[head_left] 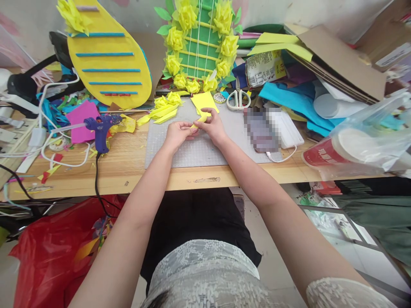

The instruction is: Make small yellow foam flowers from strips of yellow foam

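Observation:
Over the grey cutting mat [160, 152], both hands meet on a small folded strip of yellow paper [199, 121]. My left hand [178, 134] pinches its left end with closed fingers. Thumb and fingers of my right hand [212, 126] grip the other end from the right. Just beyond them lies a stack of yellow paper sheets [205, 102]. To the left rests a pile of folded yellow paper pieces [165, 109]. Behind stands a green panel [205, 42] with white strings, bordered by yellow paper flowers [175, 38].
A blue glue gun [102, 130] stands at left, its cord hanging over the table edge. White-handled scissors [238, 99], a phone [261, 130] and a white power bank [285, 126] lie to the right. A bagged red cup [327, 152] sits near the right edge.

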Available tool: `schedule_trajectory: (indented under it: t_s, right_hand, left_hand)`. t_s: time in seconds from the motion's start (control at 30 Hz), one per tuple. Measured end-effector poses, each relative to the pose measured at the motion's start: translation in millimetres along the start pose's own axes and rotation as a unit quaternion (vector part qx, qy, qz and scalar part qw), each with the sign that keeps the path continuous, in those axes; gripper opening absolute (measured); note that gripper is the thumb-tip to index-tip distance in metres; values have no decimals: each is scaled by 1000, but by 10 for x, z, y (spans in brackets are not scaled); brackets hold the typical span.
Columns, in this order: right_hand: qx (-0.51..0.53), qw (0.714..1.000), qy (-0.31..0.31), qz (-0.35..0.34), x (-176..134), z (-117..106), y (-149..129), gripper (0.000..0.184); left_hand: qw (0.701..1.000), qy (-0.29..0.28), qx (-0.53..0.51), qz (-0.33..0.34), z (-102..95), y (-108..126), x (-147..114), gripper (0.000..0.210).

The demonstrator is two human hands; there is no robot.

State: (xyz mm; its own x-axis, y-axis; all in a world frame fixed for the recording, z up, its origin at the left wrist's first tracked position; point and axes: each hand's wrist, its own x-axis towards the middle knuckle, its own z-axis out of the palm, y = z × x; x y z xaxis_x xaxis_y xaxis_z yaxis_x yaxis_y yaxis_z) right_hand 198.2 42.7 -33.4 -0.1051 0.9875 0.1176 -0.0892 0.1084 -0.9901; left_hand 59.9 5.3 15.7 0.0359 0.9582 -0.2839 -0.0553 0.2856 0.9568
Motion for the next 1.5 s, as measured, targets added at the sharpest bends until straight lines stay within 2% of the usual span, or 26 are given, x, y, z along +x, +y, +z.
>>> schedule_trajectory:
  t_s: [0.27, 0.57, 0.8, 0.97, 1.03, 1.2, 1.37, 1.5]
  right_hand:
    - [5, 997, 79, 11, 36, -121, -22, 55]
    - [27, 996, 84, 17, 52, -130, -44, 43]
    - [-19, 999, 50, 4, 0, -111, -107, 54]
    - [-45, 997, 59, -21, -14, -116, -93, 49]
    - [-48, 996, 64, -29, -16, -115, -100, 46]
    - [-52, 997, 40, -30, -32, -50, -127, 46]
    - [-49, 996, 62, -30, -41, -18, -136, 46]
    - [-42, 996, 75, -29, -39, -38, -129, 46]
  left_hand:
    - [999, -5, 32, -3, 8, -16, 10, 12]
    - [999, -10, 39, -11, 0, 1, -14, 12]
    - [999, 3, 35, 1, -20, -36, 15, 12]
    - [998, -13, 54, 35, -29, -18, -15, 37]
    - [998, -19, 47, 39, -24, 6, -28, 33]
    - [998, 0, 39, 46, 16, -9, 14, 8]
    - [998, 31, 40, 44, 28, -94, 95, 12]
    - [995, 64, 69, 41, 14, -113, 119, 28]
